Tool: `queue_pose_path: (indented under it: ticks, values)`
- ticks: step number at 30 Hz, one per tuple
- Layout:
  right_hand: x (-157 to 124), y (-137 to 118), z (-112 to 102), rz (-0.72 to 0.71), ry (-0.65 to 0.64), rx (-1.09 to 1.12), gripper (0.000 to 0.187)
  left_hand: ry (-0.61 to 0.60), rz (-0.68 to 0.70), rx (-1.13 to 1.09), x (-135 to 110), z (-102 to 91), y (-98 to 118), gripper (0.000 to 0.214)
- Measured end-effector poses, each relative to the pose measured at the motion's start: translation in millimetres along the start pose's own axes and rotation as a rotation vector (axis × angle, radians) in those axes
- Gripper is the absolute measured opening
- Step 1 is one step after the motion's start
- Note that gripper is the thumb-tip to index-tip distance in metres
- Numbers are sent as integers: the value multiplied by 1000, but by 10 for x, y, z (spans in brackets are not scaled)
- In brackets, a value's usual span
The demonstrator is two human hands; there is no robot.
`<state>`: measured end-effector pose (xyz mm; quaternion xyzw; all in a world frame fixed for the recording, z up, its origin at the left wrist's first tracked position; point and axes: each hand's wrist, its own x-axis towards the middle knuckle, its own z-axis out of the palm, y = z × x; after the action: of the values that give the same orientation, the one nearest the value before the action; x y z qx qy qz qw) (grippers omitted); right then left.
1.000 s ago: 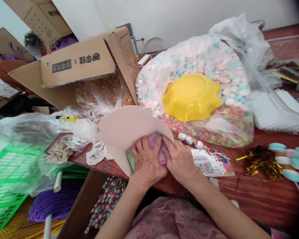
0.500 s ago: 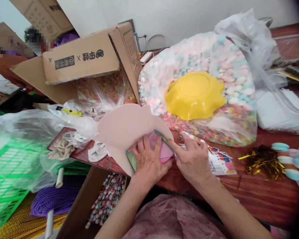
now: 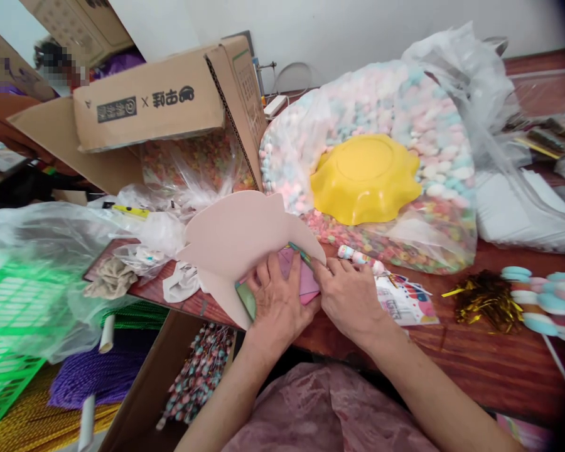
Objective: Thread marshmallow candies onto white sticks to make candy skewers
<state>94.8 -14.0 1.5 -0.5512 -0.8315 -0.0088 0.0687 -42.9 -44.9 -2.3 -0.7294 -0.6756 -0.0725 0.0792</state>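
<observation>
Both of my hands are on a small stack of coloured sheets (image 3: 309, 279), purple on top, with green and pink at the edges. It lies on a large pale pink petal-shaped sheet (image 3: 230, 232). My left hand (image 3: 282, 298) presses flat on the stack, fingers spread. Bent fingers of my right hand (image 3: 351, 301) close at the stack's right edge; the contact is partly hidden. Just beyond my right hand lies a short marshmallow skewer (image 3: 355, 255). A printed white card (image 3: 407, 300) sits to its right.
A yellow wavy-edged bowl (image 3: 365, 179) rests upside down on a big bag of marshmallows (image 3: 433, 125). An open cardboard box (image 3: 150, 107) stands at the back left. Gold tinsel (image 3: 487, 301) lies right. Below left are a green basket (image 3: 9, 339) and purple cords (image 3: 94, 370). Another person appears far left.
My right hand has shifted slightly left, its fingers more curled against the stack's edge, showing more of the marshmallow skewer. My left hand stays on the stack. The whole view has shifted a little.
</observation>
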Motion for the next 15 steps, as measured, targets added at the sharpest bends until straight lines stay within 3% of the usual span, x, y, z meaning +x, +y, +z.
queue_pose_path:
  ticks: [4, 9, 11, 15]
  values:
    - [109, -1, -15, 14, -55, 29, 27, -24, -12, -13, -23, -38, -7, 76]
    - [144, -26, 173, 32, 250, 65, 29, -21, -16, -2, -76, -82, -6, 70]
    - [148, -20, 243, 4, 314, 59, 32, -15, -12, -5, -90, -79, -8, 68]
    - [183, -29, 256, -16, 174, 19, 39, -7, -8, -28, -75, -54, -18, 65]
